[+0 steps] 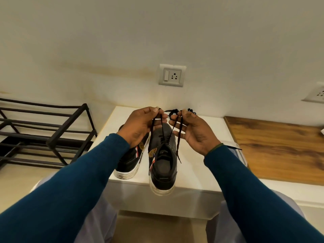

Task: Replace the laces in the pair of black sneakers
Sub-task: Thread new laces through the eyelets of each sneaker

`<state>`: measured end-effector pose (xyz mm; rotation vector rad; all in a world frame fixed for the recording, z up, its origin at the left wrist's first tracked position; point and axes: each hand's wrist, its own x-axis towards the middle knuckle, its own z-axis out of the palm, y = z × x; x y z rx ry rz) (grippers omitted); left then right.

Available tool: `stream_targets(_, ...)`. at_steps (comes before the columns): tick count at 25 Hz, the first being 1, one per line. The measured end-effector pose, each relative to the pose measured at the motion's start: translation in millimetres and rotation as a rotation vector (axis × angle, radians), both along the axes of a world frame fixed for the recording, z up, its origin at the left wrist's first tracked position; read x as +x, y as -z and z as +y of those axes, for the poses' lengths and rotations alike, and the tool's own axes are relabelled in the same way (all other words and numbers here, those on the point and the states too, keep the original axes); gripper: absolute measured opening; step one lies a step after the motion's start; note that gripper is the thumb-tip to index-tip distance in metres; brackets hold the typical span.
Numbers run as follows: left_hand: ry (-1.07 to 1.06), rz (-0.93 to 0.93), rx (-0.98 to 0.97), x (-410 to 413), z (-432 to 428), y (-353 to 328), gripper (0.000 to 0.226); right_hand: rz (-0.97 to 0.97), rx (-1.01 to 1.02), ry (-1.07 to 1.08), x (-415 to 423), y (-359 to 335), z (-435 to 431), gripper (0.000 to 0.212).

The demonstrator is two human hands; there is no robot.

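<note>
Two black sneakers with white soles stand side by side on a small white table (196, 174). The right sneaker (163, 160) faces away from me, its heel over the table's front edge; the left sneaker (129, 163) is partly hidden under my left forearm. A black lace (177, 144) runs up from the right sneaker's eyelets in two strands. My left hand (142, 126) pinches one strand above the toe, and my right hand (193, 132) pinches the other, whose tip hangs beside the shoe. A loose black lace (175, 111) lies bunched at the table's far edge.
A black metal shoe rack (47, 130) stands left of the table. A wooden surface (277, 146) adjoins on the right. A wall socket (172, 75) sits above the table, another socket (315, 95) at far right. My knees are below the table front.
</note>
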<state>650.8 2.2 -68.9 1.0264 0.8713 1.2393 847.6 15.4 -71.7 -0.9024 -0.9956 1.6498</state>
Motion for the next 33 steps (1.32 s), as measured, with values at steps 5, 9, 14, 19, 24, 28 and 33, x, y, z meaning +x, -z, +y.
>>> stream_targets(5,-0.009,0.083,-0.058,12.3,14.5,6.3,0.018,-0.195,0.044,0.104,-22.9,6.0,6.1,0.02)
stream_targets(9,0.077,0.146,-0.044,10.5,17.1,3.8,0.023,-0.412,0.176,0.092,-26.4,5.8,7.9,0.023)
stream_targets(14,0.106,0.201,-0.103,4.0,17.1,-3.0,0.025,-0.67,0.45,0.152,-31.0,7.9,8.7,0.029)
stream_targets(19,0.151,0.283,-0.182,-0.5,15.1,-3.1,0.026,-0.817,0.578,0.087,-29.0,11.7,7.4,0.029)
stream_targets(24,-0.084,0.238,-0.243,5.9,19.5,6.9,0.018,-0.709,0.423,0.001,-27.9,18.4,9.1,0.018)
stream_targets(28,-0.094,0.207,-0.215,7.9,17.2,11.5,0.012,-0.528,0.241,0.087,-26.0,20.3,9.4,0.013)
stream_targets(33,-0.076,1.113,0.507,15.6,12.8,6.6,0.022,-0.278,-0.132,0.133,-28.5,22.7,11.0,0.017)
